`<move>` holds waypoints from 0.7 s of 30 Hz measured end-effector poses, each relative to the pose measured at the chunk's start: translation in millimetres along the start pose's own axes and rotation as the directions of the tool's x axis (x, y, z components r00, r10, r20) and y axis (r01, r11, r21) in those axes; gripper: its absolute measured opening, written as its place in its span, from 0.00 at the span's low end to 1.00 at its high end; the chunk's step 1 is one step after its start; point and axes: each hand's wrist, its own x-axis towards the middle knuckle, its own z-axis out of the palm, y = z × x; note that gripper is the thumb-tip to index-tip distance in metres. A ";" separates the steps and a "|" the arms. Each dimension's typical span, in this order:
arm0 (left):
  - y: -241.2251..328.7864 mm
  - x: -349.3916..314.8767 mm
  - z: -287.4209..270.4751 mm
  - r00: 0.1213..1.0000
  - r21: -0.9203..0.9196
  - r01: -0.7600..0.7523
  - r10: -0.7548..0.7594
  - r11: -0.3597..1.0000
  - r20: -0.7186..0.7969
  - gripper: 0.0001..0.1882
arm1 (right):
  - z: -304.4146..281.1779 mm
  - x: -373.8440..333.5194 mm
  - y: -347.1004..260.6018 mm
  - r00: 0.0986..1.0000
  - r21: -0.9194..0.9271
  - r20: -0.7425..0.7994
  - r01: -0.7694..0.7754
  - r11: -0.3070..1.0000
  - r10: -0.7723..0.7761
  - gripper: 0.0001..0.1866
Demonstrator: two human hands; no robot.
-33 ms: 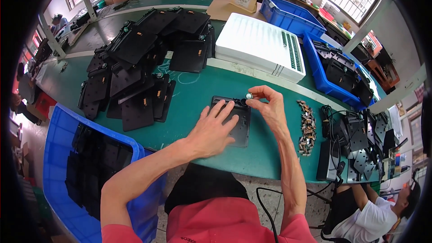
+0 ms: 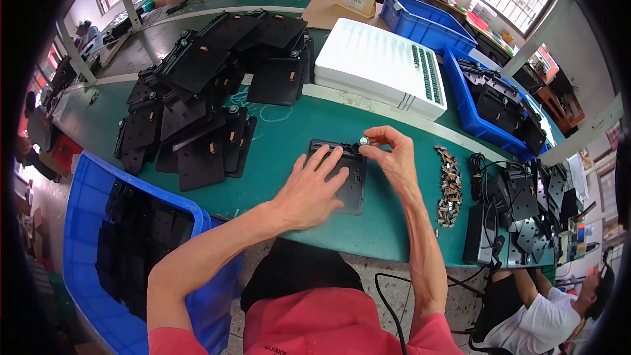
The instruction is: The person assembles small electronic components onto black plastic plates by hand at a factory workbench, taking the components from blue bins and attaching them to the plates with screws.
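A flat black rectangular plastic housing (image 2: pixel 353 187) lies on the green tabletop in front of me. My left hand (image 2: pixel 314 187) rests over its left side, fingers spread across its far part and holding nothing. At the housing's far right corner, my right hand (image 2: pixel 393 154) pinches a small round part (image 2: pixel 363 140), silvery green on top, between thumb and forefinger. Whether this part touches the housing I cannot tell. Part of the housing is hidden under my left hand. Right of my right hand lies a heap of small metallic pieces (image 2: pixel 449 187).
Stacked black housings (image 2: pixel 197 66) cover the table's left. A white foam tray (image 2: pixel 368 59) with rows of small green parts stands behind. Blue bins (image 2: pixel 424 23) flank it; another blue bin (image 2: pixel 197 213) sits lower left. Cables and black parts (image 2: pixel 519 194) crowd the right, near a seated person (image 2: pixel 552 315).
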 end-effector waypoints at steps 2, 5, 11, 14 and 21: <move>1.2 1.8 0.5 1.000 -0.005 -0.011 0.011 1.000 -0.010 0.33 | 0.6 -3.4 8.5 0.996 -0.098 -0.090 0.016 0.995 -0.025 0.13; 0.7 0.5 1.7 0.998 0.019 -0.004 0.005 1.000 -0.057 0.31 | 8.6 -7.9 10.5 0.988 -0.231 -0.157 -0.024 0.973 -0.013 0.15; 1.8 0.5 0.1 0.999 0.017 0.011 -0.010 1.000 -0.044 0.31 | 19.7 -8.2 12.7 0.971 -0.286 -0.237 -0.092 0.954 0.022 0.17; 1.2 0.4 1.5 0.999 0.004 0.011 -0.011 1.000 -0.046 0.31 | 24.0 -8.2 11.7 0.967 -0.318 -0.250 -0.130 0.939 0.049 0.18; 1.6 -0.2 -0.9 1.000 0.006 0.017 -0.017 1.000 -0.026 0.31 | 27.7 -9.2 3.7 0.956 -0.332 -0.274 -0.197 0.922 0.106 0.18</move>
